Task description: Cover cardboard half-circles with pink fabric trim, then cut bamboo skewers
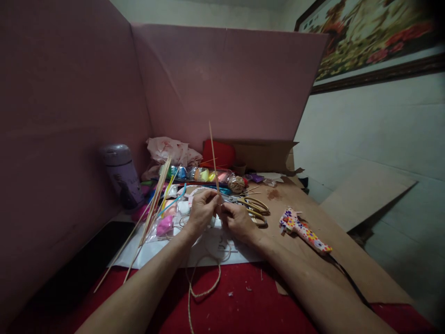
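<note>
My left hand and my right hand meet over a white sheet, fingers pinched together at the foot of a thin wooden stick that stands nearly upright. A length of jute twine runs from under my hands and loops down across the red cloth. I cannot tell which hand holds the twine. Gold-handled scissors lie just beyond my right hand. A bundle of thin sticks lies to the left of my left hand.
A glue gun with coloured dots rests on brown cardboard at the right. A purple flask stands at the left by a pink folding board. Bagged coloured clay and a twine ball lie behind.
</note>
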`<state>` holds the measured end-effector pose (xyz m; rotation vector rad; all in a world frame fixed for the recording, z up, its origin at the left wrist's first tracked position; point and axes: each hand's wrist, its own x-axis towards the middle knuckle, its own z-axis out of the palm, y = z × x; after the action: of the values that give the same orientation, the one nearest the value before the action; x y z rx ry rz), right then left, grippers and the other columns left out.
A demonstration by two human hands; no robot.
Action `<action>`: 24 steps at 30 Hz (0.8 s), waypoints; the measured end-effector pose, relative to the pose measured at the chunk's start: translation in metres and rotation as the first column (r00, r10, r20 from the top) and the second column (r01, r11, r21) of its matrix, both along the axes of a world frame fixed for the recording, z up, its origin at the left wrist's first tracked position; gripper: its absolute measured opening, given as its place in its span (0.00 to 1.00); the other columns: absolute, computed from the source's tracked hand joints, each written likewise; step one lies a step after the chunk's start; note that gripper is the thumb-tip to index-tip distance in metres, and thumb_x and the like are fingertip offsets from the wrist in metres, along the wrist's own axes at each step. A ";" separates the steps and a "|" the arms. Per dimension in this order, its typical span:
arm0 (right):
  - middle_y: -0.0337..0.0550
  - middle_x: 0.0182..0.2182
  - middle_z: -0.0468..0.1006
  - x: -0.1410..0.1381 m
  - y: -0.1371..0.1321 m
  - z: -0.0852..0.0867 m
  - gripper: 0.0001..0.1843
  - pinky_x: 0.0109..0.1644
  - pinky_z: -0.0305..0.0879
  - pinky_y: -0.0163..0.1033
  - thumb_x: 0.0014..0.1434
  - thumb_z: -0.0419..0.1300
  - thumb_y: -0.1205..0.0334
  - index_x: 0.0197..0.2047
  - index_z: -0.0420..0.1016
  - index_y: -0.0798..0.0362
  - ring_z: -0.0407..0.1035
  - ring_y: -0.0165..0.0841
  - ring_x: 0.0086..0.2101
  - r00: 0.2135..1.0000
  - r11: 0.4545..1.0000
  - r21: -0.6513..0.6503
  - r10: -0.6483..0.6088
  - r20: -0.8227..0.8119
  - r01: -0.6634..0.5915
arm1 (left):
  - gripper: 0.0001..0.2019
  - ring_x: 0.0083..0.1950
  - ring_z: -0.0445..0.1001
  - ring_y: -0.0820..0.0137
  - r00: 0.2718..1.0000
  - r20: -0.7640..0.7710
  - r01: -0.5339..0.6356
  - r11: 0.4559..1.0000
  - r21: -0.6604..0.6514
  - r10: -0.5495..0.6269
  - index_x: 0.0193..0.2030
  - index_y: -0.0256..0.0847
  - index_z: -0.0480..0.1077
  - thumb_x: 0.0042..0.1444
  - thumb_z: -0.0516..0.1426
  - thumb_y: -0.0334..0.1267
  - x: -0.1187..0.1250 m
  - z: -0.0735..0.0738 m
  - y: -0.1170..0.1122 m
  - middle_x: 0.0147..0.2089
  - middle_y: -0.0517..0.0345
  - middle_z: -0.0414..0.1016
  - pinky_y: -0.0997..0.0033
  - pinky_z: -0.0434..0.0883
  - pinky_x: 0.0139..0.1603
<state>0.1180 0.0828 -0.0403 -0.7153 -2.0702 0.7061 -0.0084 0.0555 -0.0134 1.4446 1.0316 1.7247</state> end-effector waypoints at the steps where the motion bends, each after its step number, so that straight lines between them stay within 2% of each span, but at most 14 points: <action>1: 0.34 0.17 0.67 0.000 0.000 0.000 0.08 0.27 0.54 0.30 0.49 0.53 0.73 0.22 0.66 0.54 0.60 0.27 0.21 1.000 1.000 -0.026 -0.001 -0.010 0.001 | 0.09 0.15 0.62 0.77 1.000 0.006 -0.010 1.000 0.003 0.010 0.24 0.36 0.68 0.47 0.60 0.40 0.001 0.003 0.000 0.16 0.64 0.65 0.78 0.58 0.16; 5: 0.33 0.16 0.67 0.001 -0.003 -0.003 0.09 0.24 0.55 0.30 0.50 0.51 0.73 0.22 0.65 0.54 0.62 0.26 0.18 1.000 0.996 -0.095 0.000 -0.029 -0.003 | 0.10 0.14 0.60 0.78 0.998 0.047 -0.036 0.999 0.023 0.034 0.28 0.35 0.72 0.49 0.59 0.42 0.007 0.015 -0.002 0.16 0.63 0.67 0.79 0.57 0.15; 9: 0.34 0.17 0.68 0.001 -0.003 -0.005 0.10 0.24 0.56 0.30 0.53 0.49 0.71 0.23 0.63 0.53 0.62 0.26 0.18 0.999 0.996 -0.088 0.026 -0.021 -0.028 | 0.10 0.13 0.60 0.80 0.999 0.052 0.007 1.000 0.029 -0.008 0.30 0.35 0.72 0.48 0.60 0.42 0.011 0.023 -0.003 0.20 0.61 0.70 0.79 0.55 0.13; 15: 0.35 0.19 0.66 -0.003 -0.001 -0.001 0.08 0.27 0.52 0.31 0.49 0.52 0.73 0.21 0.62 0.53 0.58 0.26 0.22 0.999 0.997 0.063 -0.038 0.014 0.037 | 0.10 0.13 0.60 0.81 0.999 0.006 -0.034 0.999 0.034 0.034 0.23 0.36 0.69 0.48 0.59 0.40 0.009 0.022 0.002 0.17 0.63 0.67 0.80 0.56 0.13; 20: 0.35 0.18 0.66 -0.004 -0.001 0.001 0.09 0.27 0.52 0.31 0.50 0.51 0.73 0.21 0.64 0.54 0.57 0.27 0.22 0.999 0.998 0.053 -0.024 0.027 0.023 | 0.11 0.12 0.60 0.80 0.998 0.060 -0.026 1.000 0.002 0.026 0.25 0.36 0.69 0.48 0.60 0.43 0.006 0.023 0.005 0.18 0.63 0.69 0.80 0.55 0.12; 24: 0.35 0.18 0.66 -0.004 -0.001 0.000 0.09 0.27 0.51 0.31 0.50 0.52 0.73 0.21 0.64 0.54 0.57 0.26 0.21 0.999 0.998 0.049 -0.031 0.027 0.029 | 0.13 0.12 0.60 0.80 0.997 0.078 0.028 1.000 -0.015 -0.026 0.27 0.35 0.70 0.47 0.60 0.45 0.005 0.025 0.006 0.20 0.61 0.71 0.80 0.55 0.12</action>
<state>0.1139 0.0817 -0.0405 -0.7308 -2.0903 0.6299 -0.0036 0.0611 0.0115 1.3650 0.9779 1.7357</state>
